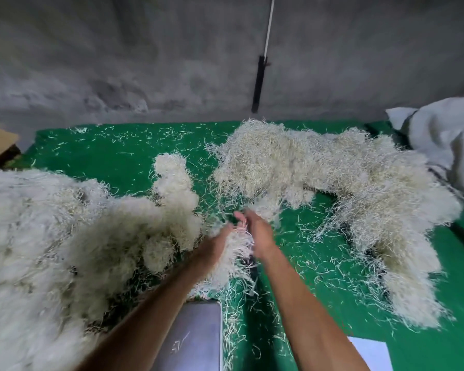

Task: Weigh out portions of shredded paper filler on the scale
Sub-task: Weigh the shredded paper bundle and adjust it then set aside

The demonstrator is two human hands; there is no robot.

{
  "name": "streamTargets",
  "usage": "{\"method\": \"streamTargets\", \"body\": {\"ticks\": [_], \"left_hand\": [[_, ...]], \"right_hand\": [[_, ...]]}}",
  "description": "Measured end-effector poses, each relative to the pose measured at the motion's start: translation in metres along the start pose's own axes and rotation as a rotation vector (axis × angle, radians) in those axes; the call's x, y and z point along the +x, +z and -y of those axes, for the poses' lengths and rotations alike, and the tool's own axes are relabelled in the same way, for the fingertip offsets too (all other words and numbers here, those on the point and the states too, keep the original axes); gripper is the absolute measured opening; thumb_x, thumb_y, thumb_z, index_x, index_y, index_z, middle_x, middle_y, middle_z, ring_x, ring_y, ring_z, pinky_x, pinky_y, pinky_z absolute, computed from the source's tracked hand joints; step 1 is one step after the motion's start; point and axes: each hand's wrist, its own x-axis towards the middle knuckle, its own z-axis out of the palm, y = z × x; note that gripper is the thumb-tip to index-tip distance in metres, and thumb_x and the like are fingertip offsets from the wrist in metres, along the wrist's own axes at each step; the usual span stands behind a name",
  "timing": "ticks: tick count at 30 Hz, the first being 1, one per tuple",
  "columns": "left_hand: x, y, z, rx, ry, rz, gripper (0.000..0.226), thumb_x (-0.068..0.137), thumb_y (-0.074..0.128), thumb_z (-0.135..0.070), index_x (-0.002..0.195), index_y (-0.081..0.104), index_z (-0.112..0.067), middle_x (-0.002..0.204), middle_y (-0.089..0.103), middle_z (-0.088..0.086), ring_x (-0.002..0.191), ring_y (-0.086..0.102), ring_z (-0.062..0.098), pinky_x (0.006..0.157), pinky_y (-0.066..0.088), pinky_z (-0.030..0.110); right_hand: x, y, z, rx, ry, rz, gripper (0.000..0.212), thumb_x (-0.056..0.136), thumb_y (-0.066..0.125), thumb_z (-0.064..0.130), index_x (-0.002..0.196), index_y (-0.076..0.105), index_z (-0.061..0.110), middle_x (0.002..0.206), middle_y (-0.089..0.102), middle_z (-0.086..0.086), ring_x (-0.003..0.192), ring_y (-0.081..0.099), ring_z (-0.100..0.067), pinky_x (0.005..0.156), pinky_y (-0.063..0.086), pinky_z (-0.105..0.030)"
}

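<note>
A: Head view. Why do the left hand [214, 243] and right hand [257, 231] meet over the green mat [123, 156]?

B: They face each other with a clump of shredded paper [235, 253] pressed between them; the strands spill below the wrists. Both hands are blurred, so whether the fingers curl round the clump or merely press it flat-palmed cannot be told for either hand. Holding from two sides is probably what keeps so loose a material together as one portion

A: And where does the portion stand relative to the scale [196, 338]?

B: Beyond it and above the mat, not on it. The grey metal pan lies at the lower edge between the forearms, bare apart from a few stray strands; weighing of this portion appears not yet done

A: Why two heaps?

B: A judgement only: the left heap [51, 236] and the right heap [332, 178] flank the work space so that one can serve as stock within reach of the hands. Which is stock and which is finished cannot be told. A white sack [445, 140] lies at far right and a white sheet [370, 352] near the right forearm
</note>
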Motion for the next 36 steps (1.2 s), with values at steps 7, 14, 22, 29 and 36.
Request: {"method": "streamTargets", "body": {"ticks": [7,14,22,29,36], "left_hand": [[-0.005,-0.017,0.017,0.034,0.127,0.145,0.043,0.108,0.036,-0.03,0.148,0.029,-0.039,0.153,0.024,-0.014,0.137,0.028,-0.009,0.111,0.017,0.008],[0.016,-0.006,0.013,-0.091,-0.135,0.131,0.078,0.084,0.043,-0.067,0.15,0.036,-0.026,0.166,0.017,0.008,0.15,0.018,0.027,0.118,0.015,0.055],[0.026,-0.019,0.051,-0.229,-0.242,-0.082,0.037,0.093,0.065,-0.051,0.115,0.065,-0.021,0.124,0.067,0.002,0.073,0.069,-0.005,0.054,0.052,0.011],[0.002,-0.025,0.041,-0.237,-0.212,-0.208,0.041,0.065,0.082,-0.041,0.092,0.068,-0.013,0.082,0.069,0.002,0.066,0.065,0.021,0.051,0.049,0.024],[-0.049,-0.038,-0.023,0.005,-0.068,0.153,0.04,0.078,0.07,-0.068,0.111,0.071,-0.046,0.122,0.062,-0.026,0.115,0.056,0.005,0.111,0.03,0.037]], "right_hand": [[-0.061,0.009,-0.035,-0.384,-0.412,0.3,0.036,0.09,0.05,0.038,0.061,0.054,0.016,0.053,0.041,0.002,0.047,0.034,-0.015,0.046,0.032,-0.021],[-0.005,-0.032,-0.028,-0.287,-0.134,-0.25,0.059,0.092,0.054,0.066,0.089,0.057,0.008,0.078,0.064,-0.014,0.06,0.057,-0.025,0.067,0.061,-0.044],[0.01,-0.016,-0.075,-0.505,0.061,-0.004,0.03,0.101,0.063,0.016,0.125,0.059,-0.001,0.08,0.063,-0.005,0.064,0.059,-0.023,0.059,0.053,-0.027],[-0.048,-0.006,-0.074,-0.115,-0.08,-0.034,0.048,0.098,0.05,0.059,0.07,0.056,0.02,0.052,0.042,0.008,0.043,0.034,-0.015,0.047,0.033,-0.026],[-0.074,0.002,-0.026,0.026,0.143,0.217,0.077,0.097,0.042,0.073,0.151,0.044,0.019,0.144,0.054,-0.019,0.138,0.049,-0.038,0.114,0.042,-0.057]]}}
